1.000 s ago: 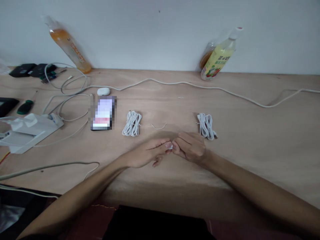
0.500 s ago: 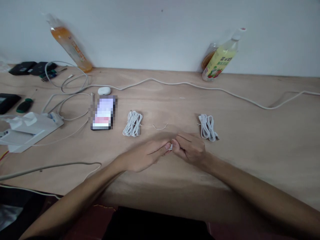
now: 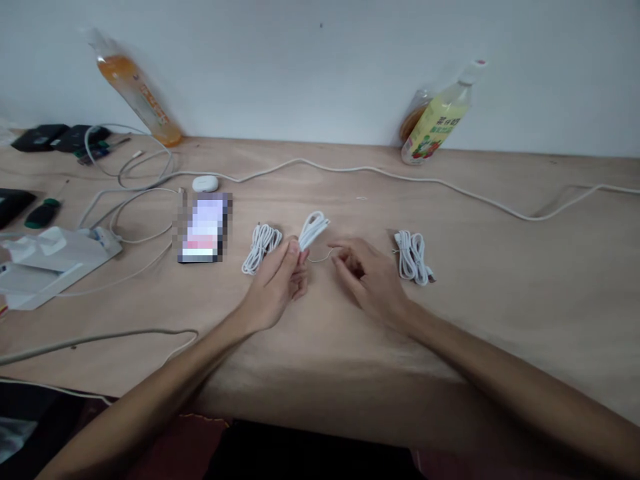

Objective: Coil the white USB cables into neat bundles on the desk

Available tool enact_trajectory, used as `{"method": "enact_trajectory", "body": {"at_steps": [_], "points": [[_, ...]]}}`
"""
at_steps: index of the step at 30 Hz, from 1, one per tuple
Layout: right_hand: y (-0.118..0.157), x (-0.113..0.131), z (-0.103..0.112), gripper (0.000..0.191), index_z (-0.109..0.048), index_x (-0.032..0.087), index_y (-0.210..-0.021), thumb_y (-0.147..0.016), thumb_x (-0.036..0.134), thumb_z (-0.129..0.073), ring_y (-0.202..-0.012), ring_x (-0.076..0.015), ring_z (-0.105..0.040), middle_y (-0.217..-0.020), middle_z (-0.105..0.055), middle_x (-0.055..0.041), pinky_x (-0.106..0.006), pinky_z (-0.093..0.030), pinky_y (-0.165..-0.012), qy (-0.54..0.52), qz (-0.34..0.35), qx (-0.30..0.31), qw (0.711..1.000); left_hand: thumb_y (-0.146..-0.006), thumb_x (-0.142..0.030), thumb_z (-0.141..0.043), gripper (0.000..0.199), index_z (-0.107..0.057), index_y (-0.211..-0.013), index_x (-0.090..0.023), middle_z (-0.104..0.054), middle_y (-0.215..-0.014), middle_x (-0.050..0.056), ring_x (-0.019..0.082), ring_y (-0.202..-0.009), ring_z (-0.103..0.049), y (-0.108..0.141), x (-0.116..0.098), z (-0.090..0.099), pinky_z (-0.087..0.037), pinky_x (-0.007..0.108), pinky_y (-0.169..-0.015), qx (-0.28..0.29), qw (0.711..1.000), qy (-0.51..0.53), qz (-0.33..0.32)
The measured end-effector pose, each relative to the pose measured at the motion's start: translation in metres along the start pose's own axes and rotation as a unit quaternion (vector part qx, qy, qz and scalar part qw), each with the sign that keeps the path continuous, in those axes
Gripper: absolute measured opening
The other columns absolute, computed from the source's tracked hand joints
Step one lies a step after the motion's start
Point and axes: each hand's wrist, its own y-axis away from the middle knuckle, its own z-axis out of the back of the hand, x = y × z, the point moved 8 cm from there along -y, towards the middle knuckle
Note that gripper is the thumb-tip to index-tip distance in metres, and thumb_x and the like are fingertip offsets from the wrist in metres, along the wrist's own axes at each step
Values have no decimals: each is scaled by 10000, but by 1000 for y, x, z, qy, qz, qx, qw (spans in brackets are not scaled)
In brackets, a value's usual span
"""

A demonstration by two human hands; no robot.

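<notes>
A folded white cable (image 3: 313, 230) is pinched in my left hand (image 3: 273, 283), its loop pointing up and away from me. My right hand (image 3: 373, 277) is low over the table with thumb and forefinger apart. Their tips are close to one end of a thin white twist tie (image 3: 321, 258) on the wood; whether they touch it I cannot tell. Just behind my left fingers lies a bundled white cable (image 3: 261, 247), partly covered by them. Another tied cable bundle (image 3: 414, 258) rests to the right of my right hand.
A phone (image 3: 204, 228) and a white earbud case (image 3: 205, 184) lie left of the bundles. Further left is a white power strip (image 3: 65, 263). A long white cord (image 3: 367, 168) crosses the table (image 3: 525, 287). Two bottles, orange (image 3: 143, 100) and yellow (image 3: 440, 120), lean on the wall.
My hands have come apart. My left hand has lifted the folded cable up and left, showing its loop. My right hand has opened its fingers beside the twist tie.
</notes>
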Motion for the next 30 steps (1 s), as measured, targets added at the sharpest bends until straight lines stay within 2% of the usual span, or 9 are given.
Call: {"method": "enact_trajectory", "body": {"at_steps": [4,8,16,19,21,25,27,30], "points": [[-3,-5,-12,171,-713,232,-1201,-1058,201,-624,-792,-201,-664,-1082,-687,-83,-332,-549,-715,35,8,45,998,-1099,-627,-516,465,-430,-835,-254,-332,-701,-83,100,-525,-301,-1,-2,9,-344,243,-437,-50,998,-42,-22],[-1,-7,-17,94,-705,227,-1119,-1087,219,-617,-918,-233,-698,-1089,-683,-92,-342,-560,-763,79,17,70,994,-1144,-592,-419,448,-439,-854,-250,-354,-671,-76,113,-530,-334,3,3,10,-331,250,-458,-48,992,-116,-23],[1,-8,-22,117,-683,212,-1043,-1105,213,-583,-860,-227,-681,-1065,-680,-96,-327,-521,-688,122,10,88,989,-1160,-541,-391,431,-415,-840,-254,-394,-672,-56,129,-554,-379,3,9,13,-324,270,-491,-56,981,-186,-25],[2,0,-17,142,-670,214,-1040,-1121,226,-553,-820,-209,-660,-1034,-671,-82,-325,-531,-691,82,45,58,994,-1156,-551,-402,428,-425,-851,-252,-393,-675,-57,129,-552,-374,2,10,16,-325,270,-491,-65,981,-180,-34],[5,11,-8,131,-651,220,-1050,-1126,218,-544,-796,-198,-640,-991,-667,-65,-318,-524,-682,46,94,15,994,-1151,-569,-412,432,-424,-858,-252,-381,-677,-64,122,-542,-363,1,12,17,-319,264,-484,-66,984,-165,-33],[15,35,12,90,-611,241,-1080,-1107,164,-574,-785,-196,-608,-904,-656,-26,-311,-474,-637,-2,211,-86,974,-1135,-626,-419,458,-413,-868,-255,-349,-676,-85,106,-506,-331,1,17,11,-304,259,-462,-45,991,-124,4],[16,39,16,100,-602,253,-1064,-1099,160,-586,-781,-196,-595,-881,-644,-13,-321,-461,-635,-19,217,-109,970,-1130,-649,-411,480,-418,-858,-253,-368,-671,-80,110,-509,-344,2,18,5,-299,267,-466,-26,990,-135,12],[12,31,14,122,-599,261,-1009,-1081,163,-596,-740,-185,-560,-855,-616,1,-325,-430,-609,-55,150,-103,982,-1144,-631,-374,485,-435,-854,-247,-414,-672,-59,125,-540,-372,6,16,-5,-303,284,-497,7,984,-180,1]]}}
